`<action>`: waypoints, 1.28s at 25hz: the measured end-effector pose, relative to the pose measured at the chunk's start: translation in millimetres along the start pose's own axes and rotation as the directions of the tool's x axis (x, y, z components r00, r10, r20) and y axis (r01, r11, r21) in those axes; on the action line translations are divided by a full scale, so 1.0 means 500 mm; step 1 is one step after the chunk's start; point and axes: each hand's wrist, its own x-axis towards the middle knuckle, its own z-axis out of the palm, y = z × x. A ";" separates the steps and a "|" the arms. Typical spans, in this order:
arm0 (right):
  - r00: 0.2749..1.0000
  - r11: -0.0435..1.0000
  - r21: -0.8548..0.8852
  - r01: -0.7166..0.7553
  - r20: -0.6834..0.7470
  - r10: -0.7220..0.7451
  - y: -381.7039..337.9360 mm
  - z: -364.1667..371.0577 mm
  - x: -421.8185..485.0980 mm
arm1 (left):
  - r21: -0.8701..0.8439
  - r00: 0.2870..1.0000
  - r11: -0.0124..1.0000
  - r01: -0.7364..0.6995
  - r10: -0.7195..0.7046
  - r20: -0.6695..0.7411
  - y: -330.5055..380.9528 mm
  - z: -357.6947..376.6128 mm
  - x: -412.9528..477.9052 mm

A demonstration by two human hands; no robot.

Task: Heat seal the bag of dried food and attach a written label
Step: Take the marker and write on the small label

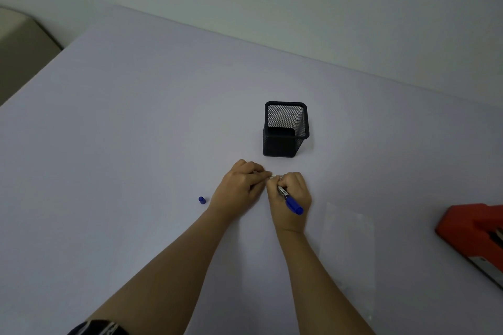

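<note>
Head view: left hand fingers pinch the label edge, right hand fingers clamped round the pen beside it.

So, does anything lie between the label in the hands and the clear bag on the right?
Nothing visible does. The left hand holds the label, and the right hand grips the marker. Only bare table separates them from the clear bag.

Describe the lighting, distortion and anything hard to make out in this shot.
Head view: dim, even light, soft shadows, no glare; the far edge of the table slants; the clear bag barely shows against it; the label, held by the left hand under the pen in the right hand, is too small to read.
</note>
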 end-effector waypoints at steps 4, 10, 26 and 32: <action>0.999 0.999 0.029 -0.029 -0.044 0.030 0.003 -0.002 0.002 | 0.021 1.000 1.000 -0.011 0.011 0.022 -0.004 0.003 -0.002; 0.970 0.981 0.087 -0.173 -0.160 0.185 0.002 -0.010 0.012 | -0.006 1.000 1.000 -0.003 0.003 0.008 -0.006 0.007 0.001; 0.420 0.125 0.747 -0.653 0.220 0.880 -0.126 -0.298 0.010 | -0.111 0.985 0.987 0.120 -0.105 0.134 0.014 -0.029 0.013; 0.397 0.048 0.771 -0.635 0.273 0.876 -0.161 -0.315 0.008 | -0.205 0.977 0.956 0.212 -0.202 0.070 0.059 -0.081 0.016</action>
